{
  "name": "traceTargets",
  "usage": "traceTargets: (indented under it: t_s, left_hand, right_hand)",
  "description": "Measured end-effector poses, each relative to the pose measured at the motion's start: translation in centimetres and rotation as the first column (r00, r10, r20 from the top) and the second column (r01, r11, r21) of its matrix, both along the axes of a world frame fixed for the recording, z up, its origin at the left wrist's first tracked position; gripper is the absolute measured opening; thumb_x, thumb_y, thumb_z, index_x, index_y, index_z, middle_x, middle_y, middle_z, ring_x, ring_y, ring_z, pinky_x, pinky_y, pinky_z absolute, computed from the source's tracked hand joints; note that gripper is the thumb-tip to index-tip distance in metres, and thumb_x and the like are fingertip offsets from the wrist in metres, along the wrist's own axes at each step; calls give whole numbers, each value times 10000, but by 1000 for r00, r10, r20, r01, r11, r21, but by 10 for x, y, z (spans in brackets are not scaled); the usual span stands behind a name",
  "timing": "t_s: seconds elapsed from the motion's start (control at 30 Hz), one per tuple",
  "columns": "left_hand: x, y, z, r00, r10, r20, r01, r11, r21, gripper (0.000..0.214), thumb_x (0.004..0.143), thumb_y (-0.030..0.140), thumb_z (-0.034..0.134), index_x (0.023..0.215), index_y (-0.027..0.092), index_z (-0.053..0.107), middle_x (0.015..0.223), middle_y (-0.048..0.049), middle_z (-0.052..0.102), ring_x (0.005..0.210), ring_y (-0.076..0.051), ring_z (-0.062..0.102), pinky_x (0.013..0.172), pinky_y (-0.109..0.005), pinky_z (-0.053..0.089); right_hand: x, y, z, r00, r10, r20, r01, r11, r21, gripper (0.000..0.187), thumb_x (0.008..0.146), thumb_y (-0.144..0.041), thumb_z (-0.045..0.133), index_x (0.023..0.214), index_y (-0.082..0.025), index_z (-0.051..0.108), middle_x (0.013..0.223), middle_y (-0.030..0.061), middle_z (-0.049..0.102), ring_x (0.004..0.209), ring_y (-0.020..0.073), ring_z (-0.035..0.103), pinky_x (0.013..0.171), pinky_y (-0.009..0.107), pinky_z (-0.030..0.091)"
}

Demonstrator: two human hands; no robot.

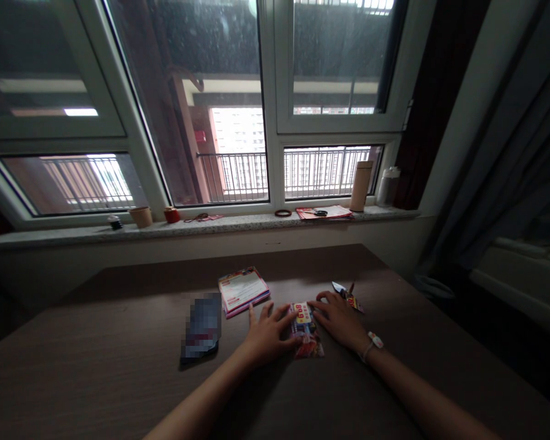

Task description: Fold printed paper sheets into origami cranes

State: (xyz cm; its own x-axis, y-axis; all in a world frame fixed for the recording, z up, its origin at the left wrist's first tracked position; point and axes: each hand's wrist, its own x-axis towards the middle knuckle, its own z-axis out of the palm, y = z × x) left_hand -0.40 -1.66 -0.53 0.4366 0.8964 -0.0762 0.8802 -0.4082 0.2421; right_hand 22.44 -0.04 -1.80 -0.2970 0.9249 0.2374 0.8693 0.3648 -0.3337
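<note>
A colourful printed sheet of paper (306, 330) lies flat on the dark wooden table (119, 366) in front of me. My left hand (266, 333) rests on its left edge with fingers spread flat. My right hand (337, 316) presses on its upper right edge, fingers stretched out; a light bracelet is on that wrist. Just beyond my right hand sits a small folded paper piece (348, 296). A stack of similar printed sheets (242, 290) lies to the upper left of my left hand.
A dark blurred flat object (202, 330) lies left of my left hand. The stone window sill (238, 225) behind the table carries a paper cup (140, 216), a small red pot (172, 214), red papers (323, 212), a tall tan flask (362, 186) and a grey jug (387, 186). A curtain hangs at right.
</note>
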Motion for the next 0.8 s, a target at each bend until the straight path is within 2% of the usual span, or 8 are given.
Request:
traceTargets:
  t_s: [0.23,0.4,0.5,0.63,0.8]
  left_hand:
    - [-1,0,-3,1000,-8,16,7,999,31,653,806,719,437,1406,480,342,1541,44,306,1408,-413,158,1024,-760,-80]
    - [0,-2,-5,999,-3,39,0,997,76,639,816,722,418,1403,482,346,1526,47,336,1403,-395,188,1035,-751,-79]
    - [1,-4,-5,999,11,32,-13,996,90,628,832,711,399,1408,466,349,1524,33,342,1402,-382,203,1054,-732,-75]
    - [2,-4,-8,998,46,37,-51,991,127,608,856,683,386,1407,426,377,1517,6,355,1395,-371,227,1075,-714,-53]
    - [2,-3,-13,994,84,66,-94,981,167,588,858,655,427,1375,376,443,1515,-34,352,1400,-346,226,1103,-676,-18]
  right_hand:
    - [-5,-1,-5,999,-29,29,28,998,62,358,936,-383,426,1263,-342,566,1224,51,549,1159,257,455,997,420,352]
    - [1,1,-10,999,0,-38,2,999,43,369,918,-407,473,1250,-287,581,1238,65,555,1174,260,458,1020,430,346]
    - [5,1,-10,987,77,-143,-71,996,46,354,900,-390,513,1214,-261,613,1243,71,557,1178,245,468,1038,405,349]
    - [4,-4,-8,948,213,-235,-213,977,28,240,875,-368,566,1034,-258,709,1146,63,613,1137,242,503,1023,390,377]
    - [-2,-12,-6,925,260,-276,-263,964,29,345,820,-441,650,1106,-251,688,1146,78,596,1102,236,520,996,356,409]
